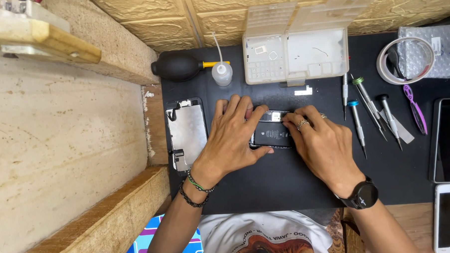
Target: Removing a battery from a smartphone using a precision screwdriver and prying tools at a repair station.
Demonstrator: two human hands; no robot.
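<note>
left hand (235, 128) and right hand (317, 138) both press down on the opened phone (272, 135); light, stiff, fragile inside, best held by its edges.

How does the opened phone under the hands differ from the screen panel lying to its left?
The opened phone is dark inside, with its black battery showing; the screen panel shows a bare silver metal back. The left hand and right hand both rest on the phone; the panel lies untouched. The phone is largely covered by the hands, the panel is in full view. Both lie flat on the black mat.
</note>
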